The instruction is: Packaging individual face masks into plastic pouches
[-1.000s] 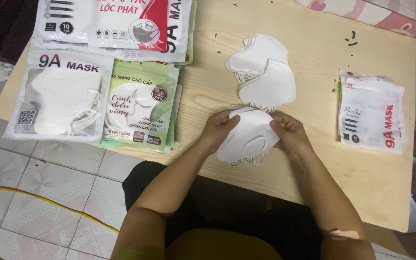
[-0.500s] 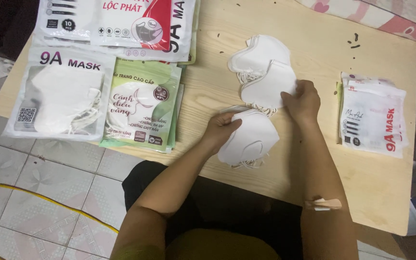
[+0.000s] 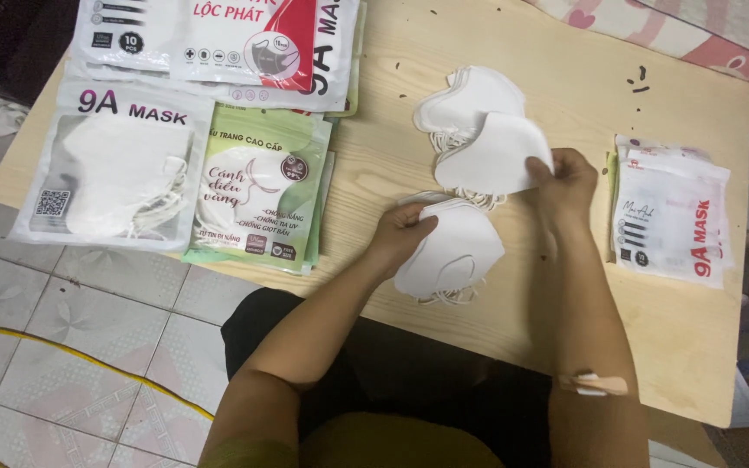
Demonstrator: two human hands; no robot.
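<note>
- White folded fabric face masks lie in two small stacks near the middle of the pale wooden table (image 3: 565, 295); the right hand (image 3: 565, 178) pinches the right tip of the top mask (image 3: 491, 156) on the farther stack, thumb and fingers closed on that corner.
- That mask's long axis runs roughly left to right across the table, its pointed end toward the right hand, so the right hand is the nearer one to it.
- Left hand (image 3: 400, 232) rests on the left end of the nearer stack of white masks (image 3: 452, 251), close to the table's front edge, fingers curled together and pressing on the top one; whether it truly grips is hard to tell.
- Masks look soft, clean and flat-folded, with thin white ear loops spilling from beneath both stacks.
- Sealed white mask packets (image 3: 674, 212) sit by the right edge, just beside the right hand.
- At the left edge lie a clear packet of white masks (image 3: 119, 169) and a green printed packet (image 3: 262, 195); a larger white and red packet (image 3: 218, 39) lies at the far left corner.
</note>
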